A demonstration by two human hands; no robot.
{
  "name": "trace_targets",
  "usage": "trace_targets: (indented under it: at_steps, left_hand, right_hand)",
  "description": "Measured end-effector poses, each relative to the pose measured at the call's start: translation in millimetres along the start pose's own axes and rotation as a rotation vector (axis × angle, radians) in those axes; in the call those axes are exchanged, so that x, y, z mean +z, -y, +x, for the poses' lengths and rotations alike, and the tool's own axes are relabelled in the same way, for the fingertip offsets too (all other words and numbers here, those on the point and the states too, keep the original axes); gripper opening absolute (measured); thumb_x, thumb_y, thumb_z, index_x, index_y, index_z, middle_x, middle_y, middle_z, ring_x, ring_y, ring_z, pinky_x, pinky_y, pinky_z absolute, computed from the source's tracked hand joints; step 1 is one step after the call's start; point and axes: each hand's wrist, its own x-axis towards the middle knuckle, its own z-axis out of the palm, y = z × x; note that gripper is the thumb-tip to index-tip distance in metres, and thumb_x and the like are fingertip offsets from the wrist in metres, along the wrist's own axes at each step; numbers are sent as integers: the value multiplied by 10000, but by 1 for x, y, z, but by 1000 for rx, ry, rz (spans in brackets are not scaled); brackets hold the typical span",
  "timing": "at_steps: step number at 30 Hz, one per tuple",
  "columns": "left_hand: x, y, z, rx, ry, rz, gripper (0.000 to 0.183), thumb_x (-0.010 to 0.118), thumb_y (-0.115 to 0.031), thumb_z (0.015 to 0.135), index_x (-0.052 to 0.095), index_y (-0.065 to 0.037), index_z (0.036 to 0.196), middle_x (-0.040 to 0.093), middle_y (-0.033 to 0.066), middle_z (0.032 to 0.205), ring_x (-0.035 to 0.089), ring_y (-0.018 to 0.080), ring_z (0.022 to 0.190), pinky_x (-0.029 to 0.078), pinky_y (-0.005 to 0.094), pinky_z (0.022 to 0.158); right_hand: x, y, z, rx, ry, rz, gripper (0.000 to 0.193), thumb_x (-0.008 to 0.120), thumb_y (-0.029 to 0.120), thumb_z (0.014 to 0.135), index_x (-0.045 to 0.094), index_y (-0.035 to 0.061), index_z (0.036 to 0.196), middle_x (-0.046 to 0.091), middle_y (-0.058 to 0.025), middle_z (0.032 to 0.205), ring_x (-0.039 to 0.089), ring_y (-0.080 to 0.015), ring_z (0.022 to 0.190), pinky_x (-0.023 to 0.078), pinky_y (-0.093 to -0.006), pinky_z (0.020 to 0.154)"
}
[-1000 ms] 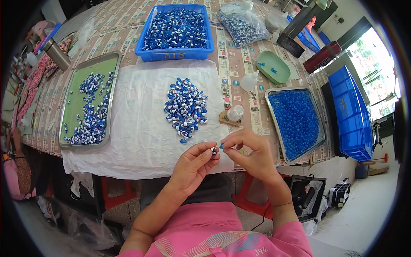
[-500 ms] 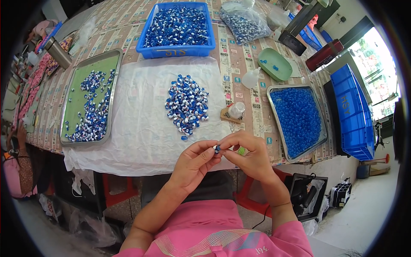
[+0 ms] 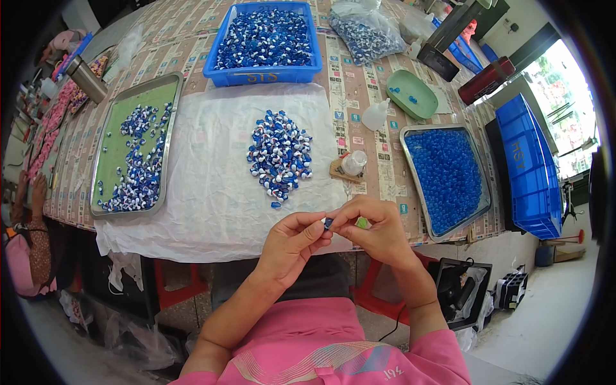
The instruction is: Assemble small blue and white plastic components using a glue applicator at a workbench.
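Just past the table's front edge, my left hand [image 3: 287, 247] pinches a small blue-and-white piece [image 3: 328, 224] between thumb and fingertips. My right hand [image 3: 378, 234] meets it from the other side, its thumb and forefinger closed on the same piece. Fingers cover much of the piece. A bit of bright green [image 3: 362, 222] shows by my right fingers. Ahead, a loose pile of similar blue-and-white pieces [image 3: 280, 157] lies on a white sheet [image 3: 212, 160]. Right of the pile, a small clear jar [image 3: 353, 163] stands on a wooden block [image 3: 340, 172].
At left lies a green-lined metal tray [image 3: 164, 183] of blue-and-white pieces; at right, a metal tray [image 3: 410, 168] of blue beads. A full blue bin [image 3: 263, 77], stuffed plastic bag [image 3: 366, 35], green dish [image 3: 410, 86] and white squeeze bottle [image 3: 376, 116] stand farther back. Another person's hand [image 3: 38, 189] rests far left.
My hands stay together at nearly the same spot, with the piece slightly turned and shifted right between the fingertips. At far left, the other person's hand has moved up onto the table edge.
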Motion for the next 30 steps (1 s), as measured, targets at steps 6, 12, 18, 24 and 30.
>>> trace_targets:
  at_steps: [6,12,18,24,30]
  left_hand:
    - [1,-8,-10,18,5,1,197,629,-48,925,647,-11,1117,681,88,997,666,153,860,567,270,803]
    - [7,-25,-27,-61,77,-10,243,624,-72,933,616,-7,1167,668,99,1067,663,160,917,558,296,825]
    - [23,-58,-68,-22,127,-5,191,599,-80,953,606,-15,1132,664,89,1036,659,154,902,549,287,845]
    - [27,-64,-82,-10,137,16,188,603,-80,951,607,-21,1129,664,80,1018,658,147,894,549,286,841]
    - [32,-61,-89,-46,141,20,186,616,-90,945,610,-22,1118,669,65,991,659,130,883,546,264,821]
  right_hand:
    - [4,5,4,-50,36,16,125,714,-46,750,716,32,847,682,-72,812,642,-139,731,508,-274,675]
    - [16,45,-5,-47,-60,-143,142,714,-53,701,701,39,808,693,-83,811,654,-183,742,505,-284,676]
    - [37,90,-6,-156,-82,-110,142,730,-67,695,697,16,806,687,-78,845,641,-168,775,495,-276,678]
    - [40,107,-9,-216,-64,-148,185,752,-66,676,711,27,830,670,-79,844,641,-194,806,492,-284,695]
    - [40,111,-20,-222,-77,-174,232,771,-48,664,713,64,858,673,-63,846,633,-214,795,483,-308,693]
